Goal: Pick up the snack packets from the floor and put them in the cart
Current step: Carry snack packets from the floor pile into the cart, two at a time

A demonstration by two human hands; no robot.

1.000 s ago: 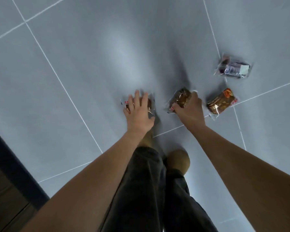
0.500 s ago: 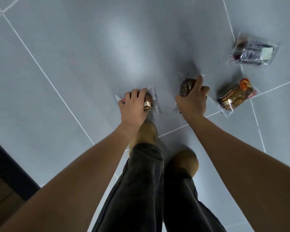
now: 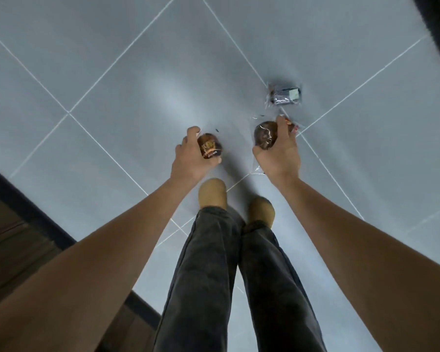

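Left grip, right grip hold packets over grey tiles.

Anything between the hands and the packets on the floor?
Nothing visible. The silver packet sits on bare floor beyond the right hand; the orange packet peeks out behind it. Both hands are full: the left hand grips a brown packet, the right another.

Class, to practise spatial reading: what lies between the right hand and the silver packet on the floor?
In the head view, an orange packet, mostly hidden behind the right hand.
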